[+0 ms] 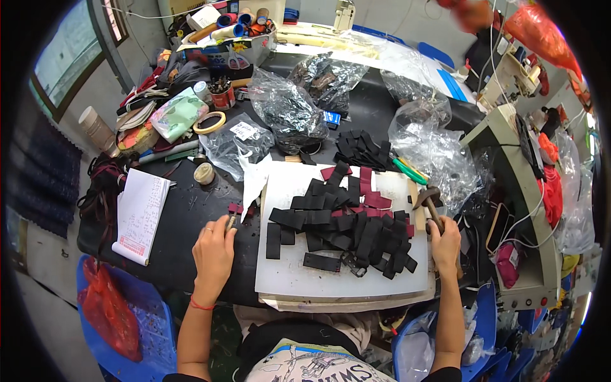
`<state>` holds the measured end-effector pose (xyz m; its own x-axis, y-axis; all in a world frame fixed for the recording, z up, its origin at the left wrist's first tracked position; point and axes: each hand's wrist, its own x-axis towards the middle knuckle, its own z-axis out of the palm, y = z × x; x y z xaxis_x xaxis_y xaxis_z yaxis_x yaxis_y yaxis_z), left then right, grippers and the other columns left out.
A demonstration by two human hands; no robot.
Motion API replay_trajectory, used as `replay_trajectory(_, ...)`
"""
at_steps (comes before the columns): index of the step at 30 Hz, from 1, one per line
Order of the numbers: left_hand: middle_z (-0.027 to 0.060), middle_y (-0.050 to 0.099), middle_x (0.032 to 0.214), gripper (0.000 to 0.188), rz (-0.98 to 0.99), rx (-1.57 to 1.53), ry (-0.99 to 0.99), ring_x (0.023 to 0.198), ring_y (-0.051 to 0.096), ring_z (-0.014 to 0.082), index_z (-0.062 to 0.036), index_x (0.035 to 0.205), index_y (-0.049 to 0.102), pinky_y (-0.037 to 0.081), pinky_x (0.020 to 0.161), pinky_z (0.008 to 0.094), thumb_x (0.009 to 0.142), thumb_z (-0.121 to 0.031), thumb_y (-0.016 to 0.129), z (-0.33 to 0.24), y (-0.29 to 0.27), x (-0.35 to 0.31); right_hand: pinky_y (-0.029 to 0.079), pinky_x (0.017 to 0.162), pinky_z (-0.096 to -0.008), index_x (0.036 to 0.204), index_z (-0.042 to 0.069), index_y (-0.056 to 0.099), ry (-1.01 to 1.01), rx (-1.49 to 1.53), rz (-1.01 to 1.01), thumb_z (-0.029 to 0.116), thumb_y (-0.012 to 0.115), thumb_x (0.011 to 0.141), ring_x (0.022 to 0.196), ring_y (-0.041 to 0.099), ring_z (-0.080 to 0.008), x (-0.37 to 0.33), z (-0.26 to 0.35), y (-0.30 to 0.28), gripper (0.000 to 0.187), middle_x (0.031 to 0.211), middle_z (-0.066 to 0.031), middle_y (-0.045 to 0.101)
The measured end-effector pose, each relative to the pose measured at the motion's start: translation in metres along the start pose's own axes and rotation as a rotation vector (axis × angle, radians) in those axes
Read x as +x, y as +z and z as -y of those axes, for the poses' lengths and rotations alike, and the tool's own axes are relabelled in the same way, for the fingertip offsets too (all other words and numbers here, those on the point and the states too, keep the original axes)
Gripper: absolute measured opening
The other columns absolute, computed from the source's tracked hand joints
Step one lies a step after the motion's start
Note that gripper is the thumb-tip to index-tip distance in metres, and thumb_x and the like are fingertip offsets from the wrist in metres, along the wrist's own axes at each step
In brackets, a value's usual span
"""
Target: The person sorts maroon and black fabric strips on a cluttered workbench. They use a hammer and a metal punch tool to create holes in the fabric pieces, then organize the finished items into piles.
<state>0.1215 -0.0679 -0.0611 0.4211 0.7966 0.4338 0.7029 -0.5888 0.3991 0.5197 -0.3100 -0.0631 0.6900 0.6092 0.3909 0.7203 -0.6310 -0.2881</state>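
Note:
My left hand [214,249] is at the left side of a white cutting board [289,280], pinching a short brass-coloured metal piece [231,222] whose kind I cannot make out. My right hand [446,244] is closed round the wooden handle of a hammer [434,207]; its dark head points away at the board's right edge. Between the hands, a pile of black webbing strips [368,237] covers much of the board, with several maroon strips [375,201] among them. A dark buckle-like piece [354,263] sits at the pile's near edge.
A notepad [141,215] and a small round jar [204,174] lie to the left. Behind the board are more black strips [363,150], clear plastic bags [287,109], a tape roll [209,122] and green-handled scissors [409,170]. A machine [517,210] borders the right; blue chairs [149,318] stand near.

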Motion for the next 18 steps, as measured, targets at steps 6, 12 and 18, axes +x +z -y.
replay_trajectory(6, 0.0100, 0.061, 0.090, 0.018, 0.214, -0.421, 0.277, 0.083, 0.057, 0.0287, -0.0044, 0.095, 0.064, 0.046, 0.072, 0.0386, 0.077, -0.007, 0.067, -0.071, 0.007, -0.021, 0.049, 0.066, -0.0347, 0.104, 0.000, 0.061, -0.671, 0.372, 0.163, 0.003, 0.061, 0.077, 0.073, 0.061, -0.0264, -0.047, 0.132, -0.028, 0.027, 0.095, -0.0138, 0.062)
replay_trajectory(12, 0.0051, 0.057, 0.091, 0.032, 0.467, -0.327, 0.598, 0.083, 0.056, 0.0244, -0.0040, 0.104, 0.060, 0.046, 0.073, 0.0344, 0.076, -0.016, 0.070, -0.107, 0.026, -0.006, 0.048, 0.052, -0.0229, 0.120, -0.006, 0.053, -0.722, -0.066, 0.288, 0.007, 0.057, 0.074, 0.061, 0.061, -0.0138, -0.078, 0.172, -0.011, 0.047, 0.095, -0.0177, 0.064)
replay_trajectory(18, 0.0069, 0.057, 0.085, 0.030, 0.526, -0.051, 0.788, 0.077, 0.058, 0.0233, -0.0020, 0.104, 0.060, 0.048, 0.066, 0.0300, 0.076, -0.010, 0.068, -0.110, 0.021, -0.003, 0.050, 0.051, -0.0243, 0.121, -0.005, 0.053, -0.619, 0.066, 0.309, 0.005, 0.057, 0.077, 0.055, 0.061, -0.0161, -0.071, 0.169, -0.011, 0.045, 0.097, -0.0181, 0.064)
